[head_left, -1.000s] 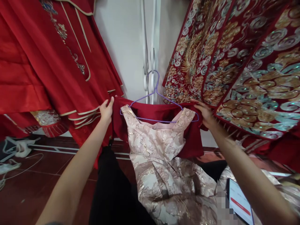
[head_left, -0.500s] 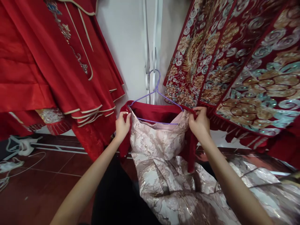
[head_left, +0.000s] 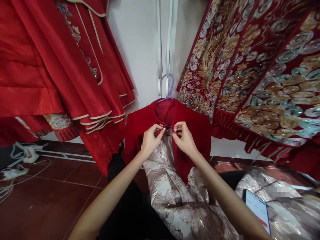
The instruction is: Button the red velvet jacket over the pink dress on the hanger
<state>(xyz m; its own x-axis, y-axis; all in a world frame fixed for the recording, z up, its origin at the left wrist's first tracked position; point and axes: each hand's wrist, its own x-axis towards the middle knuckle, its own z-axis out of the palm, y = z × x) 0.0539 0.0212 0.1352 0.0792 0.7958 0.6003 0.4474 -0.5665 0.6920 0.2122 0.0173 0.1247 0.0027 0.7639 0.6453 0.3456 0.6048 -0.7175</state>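
Note:
A short red jacket (head_left: 197,116) hangs over a pale pink floral brocade dress (head_left: 163,185) on a purple hanger (head_left: 172,83). My left hand (head_left: 151,140) pinches the jacket's left front edge just below the neckline. Opposite it, my right hand (head_left: 185,138) pinches the right front edge beside a shiny ornate button (head_left: 175,129). The two edges are close together but apart, with a strip of dress showing between them. Part of the dress bodice is hidden by the jacket and my hands.
Red garments (head_left: 92,86) hang at the left, and a heavily embroidered one (head_left: 250,73) at the right. White rack bars (head_left: 168,43) stand against the wall. A phone (head_left: 257,210) lies on brocade at lower right. White cables (head_left: 30,155) lie at far left.
Both hands have moved inward from the hanger's shoulder ends to the front edges. The jacket now covers the dress's shoulders and sides instead of lying behind it. The phone has come into sight.

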